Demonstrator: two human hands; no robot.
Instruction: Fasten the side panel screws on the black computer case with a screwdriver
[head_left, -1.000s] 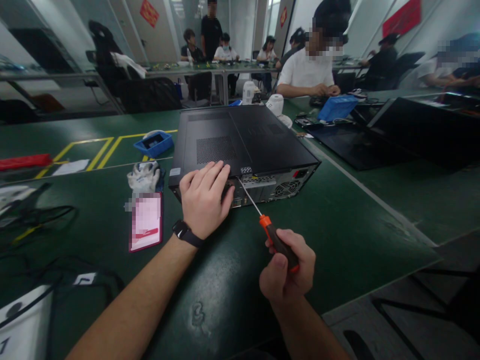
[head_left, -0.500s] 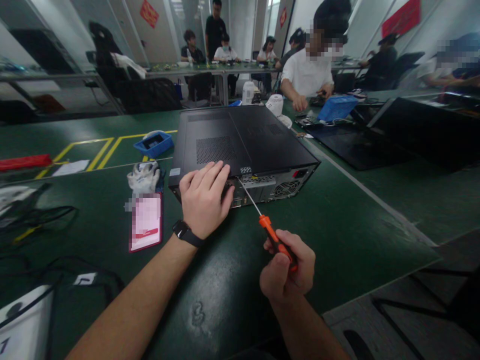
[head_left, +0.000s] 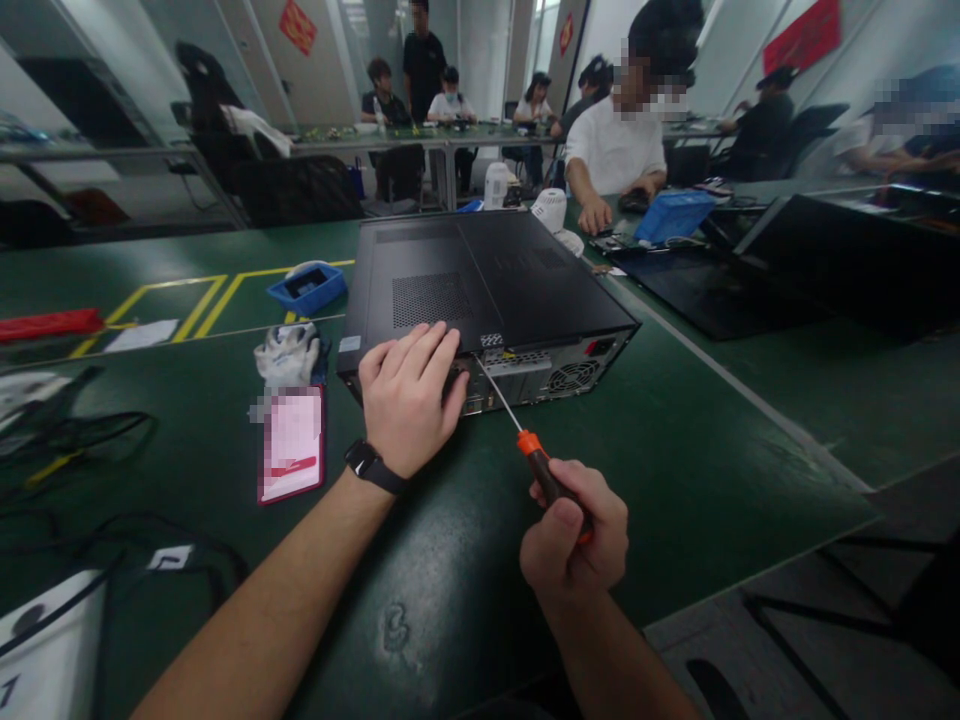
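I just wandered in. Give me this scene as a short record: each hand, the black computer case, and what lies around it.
Left hand: laid on the near edge of the case, dark watch on wrist
Right hand: gripping a screwdriver by its handle
Screwdriver tip: at the case's near side; exact contact too small to tell
Case: flat on a green table
Left of case: blue tray, crumpled whitish fabric
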